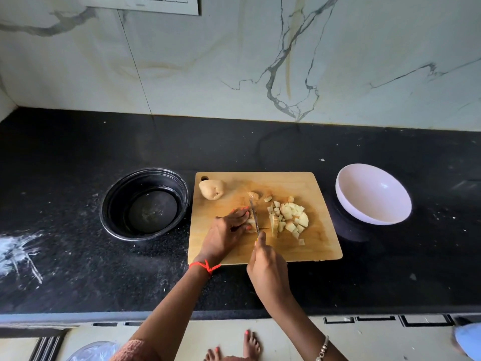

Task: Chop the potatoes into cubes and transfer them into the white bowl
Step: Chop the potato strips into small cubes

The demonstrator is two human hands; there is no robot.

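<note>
A wooden cutting board (307,251) lies on the black counter. My left hand (226,233) holds down a piece of potato (250,222), mostly hidden under its curled fingers. My right hand (268,267) grips a knife (254,216), whose blade stands against that piece. A pile of potato cubes (289,217) lies just right of the blade. A whole potato (211,188) sits at the board's far left corner, with a small offcut (253,195) near it. The white bowl (372,194) stands empty to the right of the board.
A black round container (144,204) stands left of the board, empty apart from some residue. White powdery smears (18,252) mark the counter at far left. A marble wall backs the counter. My bare feet show on the floor below the counter edge.
</note>
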